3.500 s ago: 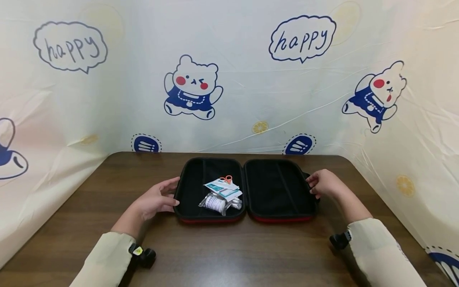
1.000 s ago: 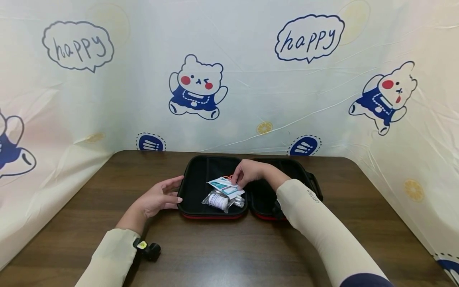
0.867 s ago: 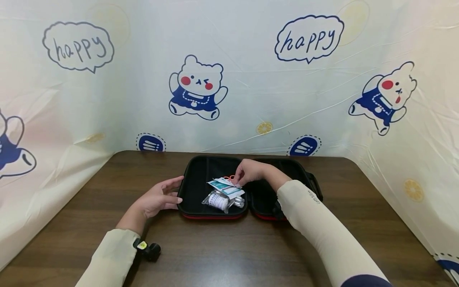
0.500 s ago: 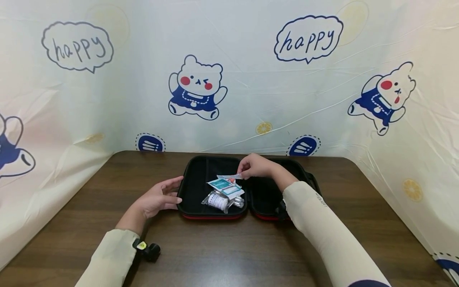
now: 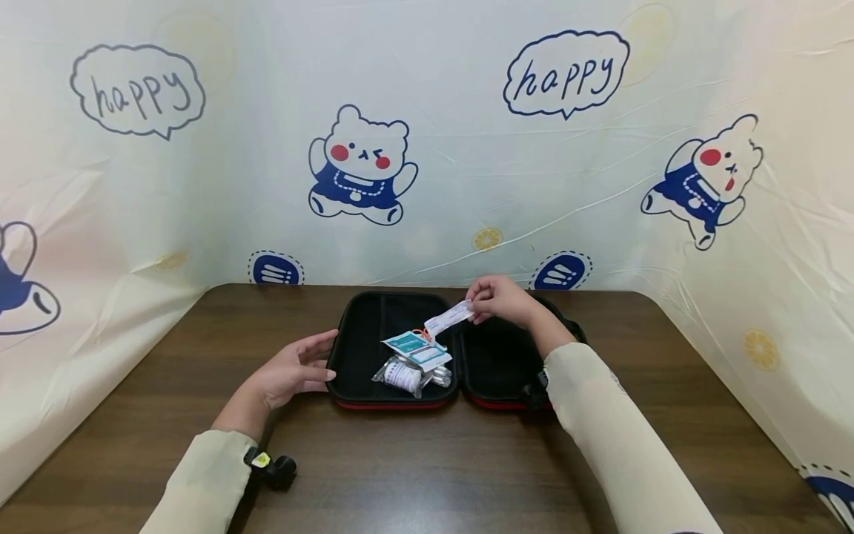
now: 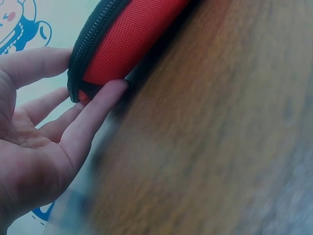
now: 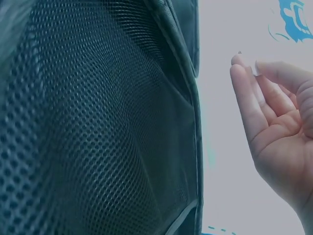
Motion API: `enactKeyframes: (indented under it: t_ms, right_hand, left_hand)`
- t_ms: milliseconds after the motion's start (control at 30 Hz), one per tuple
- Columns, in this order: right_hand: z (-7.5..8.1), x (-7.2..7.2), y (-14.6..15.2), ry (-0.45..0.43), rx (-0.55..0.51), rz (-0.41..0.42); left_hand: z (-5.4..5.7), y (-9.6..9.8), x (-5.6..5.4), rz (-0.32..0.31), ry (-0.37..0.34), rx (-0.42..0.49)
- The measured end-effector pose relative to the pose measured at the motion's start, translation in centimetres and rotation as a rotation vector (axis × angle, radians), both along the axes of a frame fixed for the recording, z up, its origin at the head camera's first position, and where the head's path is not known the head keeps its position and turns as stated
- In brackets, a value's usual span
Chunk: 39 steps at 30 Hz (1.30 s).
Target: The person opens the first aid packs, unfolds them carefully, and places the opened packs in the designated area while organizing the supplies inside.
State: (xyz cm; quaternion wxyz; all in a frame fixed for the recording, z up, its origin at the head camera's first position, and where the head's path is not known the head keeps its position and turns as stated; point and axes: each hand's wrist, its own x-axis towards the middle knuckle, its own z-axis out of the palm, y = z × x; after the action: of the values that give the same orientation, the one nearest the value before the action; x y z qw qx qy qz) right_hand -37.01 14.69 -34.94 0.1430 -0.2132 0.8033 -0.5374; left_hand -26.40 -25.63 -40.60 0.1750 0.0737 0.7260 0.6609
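An unzipped black case with a red outside lies spread on the table. My right hand pinches one end of a narrow white printed packet between thumb and fingertips, above the case's hinge. In the right wrist view only a small bit of the packet shows between the fingertips. My left hand touches the case's left side with loosely extended fingers. Inside the left half are orange-handled scissors, partly covered, teal-and-white flat packets, and a white roll in clear wrap.
Beside the roll lies a shiny wrapped item, its kind unclear. The case's right half has a mesh lining. Brown wood table surrounds the case. A printed cloth hangs behind.
My right hand has left the case's right edge, reached over the left half, and lifted the narrow white packet up and right off the pile. My left hand stays at the case's side.
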Motion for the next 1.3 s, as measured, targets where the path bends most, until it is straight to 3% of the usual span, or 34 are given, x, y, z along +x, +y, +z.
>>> enactKeyframes:
  t_ms: [467, 700, 1000, 1300]
  right_hand:
    - [-0.9, -0.4, 5.0, -0.047, -0.147, -0.219]
    - [-1.4, -0.6, 8.1, -0.05, -0.207, -0.284]
    - [-0.9, 0.4, 11.2, -0.12, -0.332, -0.35]
    - [-0.5, 1.8, 13.3, -0.171, -0.343, -0.452]
  left_hand:
    - [0.0, 0.1, 0.0, 0.008, -0.011, 0.006]
    - [-0.1, -0.1, -0.2, 0.008, -0.009, -0.004]
    - [-0.2, 0.0, -0.1, -0.005, -0.003, 0.005]
    - [-0.1, 0.0, -0.1, -0.003, -0.007, 0.004]
